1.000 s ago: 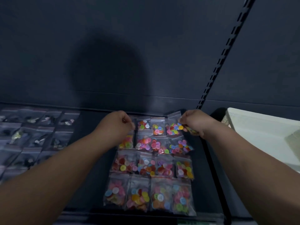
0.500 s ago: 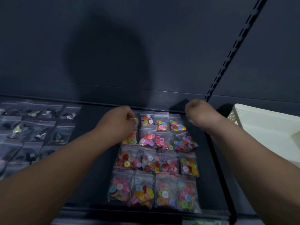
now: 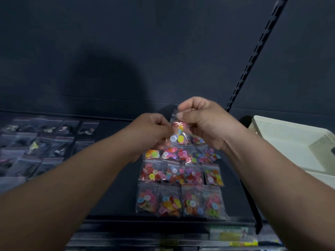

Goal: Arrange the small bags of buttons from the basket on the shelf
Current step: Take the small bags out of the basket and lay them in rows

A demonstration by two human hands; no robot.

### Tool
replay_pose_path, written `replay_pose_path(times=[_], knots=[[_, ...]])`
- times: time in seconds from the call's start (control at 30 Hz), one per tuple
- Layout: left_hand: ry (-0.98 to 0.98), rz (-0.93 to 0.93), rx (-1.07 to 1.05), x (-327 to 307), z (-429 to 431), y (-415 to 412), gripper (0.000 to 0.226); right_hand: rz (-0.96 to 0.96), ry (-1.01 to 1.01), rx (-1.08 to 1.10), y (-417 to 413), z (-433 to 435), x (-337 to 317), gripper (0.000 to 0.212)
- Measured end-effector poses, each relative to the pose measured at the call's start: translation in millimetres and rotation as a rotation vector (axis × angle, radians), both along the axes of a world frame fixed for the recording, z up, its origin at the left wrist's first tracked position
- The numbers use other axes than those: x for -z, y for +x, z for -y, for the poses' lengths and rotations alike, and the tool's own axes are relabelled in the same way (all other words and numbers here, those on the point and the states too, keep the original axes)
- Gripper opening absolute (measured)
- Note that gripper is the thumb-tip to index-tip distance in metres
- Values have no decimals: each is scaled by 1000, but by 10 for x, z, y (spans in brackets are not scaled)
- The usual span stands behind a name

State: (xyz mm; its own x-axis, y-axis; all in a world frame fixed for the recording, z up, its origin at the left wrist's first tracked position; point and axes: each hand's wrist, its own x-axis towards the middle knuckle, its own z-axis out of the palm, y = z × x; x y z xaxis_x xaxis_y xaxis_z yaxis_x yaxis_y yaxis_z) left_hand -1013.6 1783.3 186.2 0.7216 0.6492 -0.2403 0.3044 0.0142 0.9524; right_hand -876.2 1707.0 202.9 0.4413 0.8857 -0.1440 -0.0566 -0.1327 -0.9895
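Head view, one moment, shelf stock.

- Small clear bag of mixed buttons [image 3: 178, 132] — held up between both hands, above the back row of bags already laid on the shelf [image 3: 112, 178], not touching them. White, yellow and red buttons have gathered in its lower half.
- Right hand [image 3: 203, 122] — above and right of the bag, fingers curled, thumb and forefinger pinching the bag's top edge.
- Left hand [image 3: 150, 131] — just left of the bag, fingers curled in, fingertips gripping its left edge at mid-height.
- Laid-out button bags [image 3: 181, 178] — coloured buttons, flat on the dark shelf in rows of four, edges touching or overlapping; the nearest row lies at the front lip. The back row is partly hidden behind the hands and the held bag.
- Dark-filled bags [image 3: 41, 147] — a separate block at the left of the shelf, well apart; contents too dim to name.
- White perforated basket [image 3: 290, 142] — right of the shelf, beyond a black slotted upright [image 3: 253, 57]; its contents cannot be made out.
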Motion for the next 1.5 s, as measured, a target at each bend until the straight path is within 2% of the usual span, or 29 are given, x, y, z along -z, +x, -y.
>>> replay_pose_path(times=[0.07, 0.2, 0.3, 0.43, 0.63, 0.7, 0.9, 1.1, 1.23, 1.33, 1.5], knots=[[11, 26, -35, -14, -19, -80, 22, -1, -53, -51, -36, 15, -7, 14], [26, 81, -78, -26, -25, -194, 22, -36, -135, -160, -119, 25, -6, 17], [2, 127, -110, -51, 3, -236, 20, -25, -142, -154, -172, 16, -7, 13], [-51, 120, -61, -98, 40, -272, 13, 11, -80, -95, -215, 48, -31, 22], [19, 71, -24, -127, 73, -250, 18, 26, -104, -129, -206, 136, -53, 4], [27, 51, -20, -120, 93, -242, 18, 48, -90, -84, -211, 151, -42, 14], [64, -22, -3, -85, 131, -261, 18, 44, -80, -47, -249, 212, 24, 18], [-24, 3, 10, -79, 180, -283, 12, 53, -87, -25, -293, 274, 44, 19], [31, 19, -14, -85, 181, -342, 17, -25, -79, -82, -330, 331, 15, 13], [24, 44, -41, -108, 165, -380, 16, 29, -126, -140, -359, 372, -9, 9], [-27, 73, -27, -170, 139, -380, 13, 105, -111, -88, -379, 359, -64, 6]])
